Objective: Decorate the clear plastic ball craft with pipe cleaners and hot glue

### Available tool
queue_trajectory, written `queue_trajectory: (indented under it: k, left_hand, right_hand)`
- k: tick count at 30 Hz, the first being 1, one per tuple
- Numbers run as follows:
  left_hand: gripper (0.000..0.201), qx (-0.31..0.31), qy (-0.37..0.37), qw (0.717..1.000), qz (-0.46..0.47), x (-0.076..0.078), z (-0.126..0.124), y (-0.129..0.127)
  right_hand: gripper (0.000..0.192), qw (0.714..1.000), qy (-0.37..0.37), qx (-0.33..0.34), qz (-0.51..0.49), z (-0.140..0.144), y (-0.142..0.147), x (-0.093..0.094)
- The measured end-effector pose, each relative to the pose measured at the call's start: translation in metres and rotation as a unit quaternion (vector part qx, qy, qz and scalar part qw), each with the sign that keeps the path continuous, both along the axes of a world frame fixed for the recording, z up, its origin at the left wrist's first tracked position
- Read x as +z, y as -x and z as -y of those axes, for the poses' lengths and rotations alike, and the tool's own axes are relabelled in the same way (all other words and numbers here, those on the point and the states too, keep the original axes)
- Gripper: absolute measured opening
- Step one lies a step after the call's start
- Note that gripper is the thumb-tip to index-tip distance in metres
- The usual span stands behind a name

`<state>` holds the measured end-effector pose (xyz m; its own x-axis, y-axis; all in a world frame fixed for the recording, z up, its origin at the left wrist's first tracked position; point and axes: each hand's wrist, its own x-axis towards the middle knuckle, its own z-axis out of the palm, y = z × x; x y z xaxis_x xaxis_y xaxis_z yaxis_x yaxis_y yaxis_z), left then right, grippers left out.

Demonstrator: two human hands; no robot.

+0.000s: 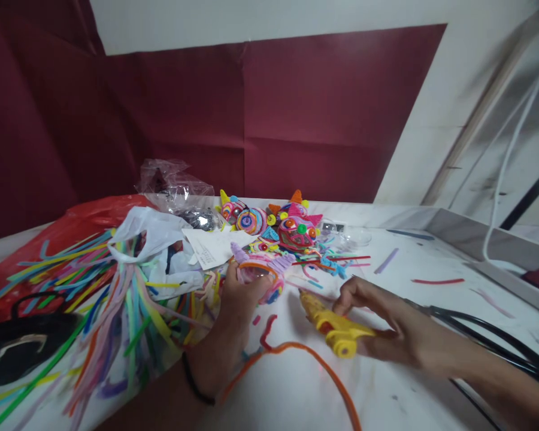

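My left hand (pixel 237 302) holds a small pipe-cleaner craft piece (pixel 263 276), pink and purple with an orange strand looped over it. A long orange pipe cleaner (pixel 314 359) trails from it across the white table (pixel 386 383) toward me. My right hand (pixel 386 326) rests on the table, gripping a yellow glue gun (pixel 330 323) whose nozzle points toward the craft piece. A black cord (pixel 489 341) runs from the gun to the right.
A heap of coloured pipe cleaners (pixel 94 287) spills from a red bag (pixel 67 230) and a white plastic bag (pixel 153 239) at left. Finished colourful craft figures (pixel 291 230) stand behind. Loose strands lie scattered. A black object (pixel 22 347) lies at far left.
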<state>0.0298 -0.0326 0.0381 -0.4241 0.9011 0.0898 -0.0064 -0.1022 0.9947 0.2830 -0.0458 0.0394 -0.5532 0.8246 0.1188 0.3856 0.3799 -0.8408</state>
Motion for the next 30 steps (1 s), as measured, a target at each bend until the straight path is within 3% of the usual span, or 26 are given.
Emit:
queue_trajectory:
  k: [7,12,17,22,30]
  left_hand:
    - [0.034,0.009,-0.001,0.998,-0.059,-0.006,-0.003,-0.001]
    - [0.04,0.008,-0.027,0.999,-0.026,-0.007,-0.003,-0.003]
    - [0.042,0.007,-0.019,1.0,-0.022,-0.014,-0.006,-0.006]
    - [0.043,-0.004,-0.027,1.0,-0.006,-0.017,-0.005,-0.008]
    - [0.043,-0.009,-0.018,1.0,0.001,-0.022,-0.008,-0.006]
  right_hand:
    - [0.037,0.976,-0.16,-0.001,0.147,0.0,0.004,-0.023]
    - [0.027,0.964,-0.19,0.029,0.182,0.003,0.009,-0.007]
    - [0.034,0.977,-0.164,-0.081,0.111,0.0,0.029,0.014]
    - [0.039,0.974,-0.191,-0.121,-0.016,-0.017,0.06,0.02]
    - [0.039,0.969,-0.217,-0.092,-0.08,-0.037,0.083,0.018]
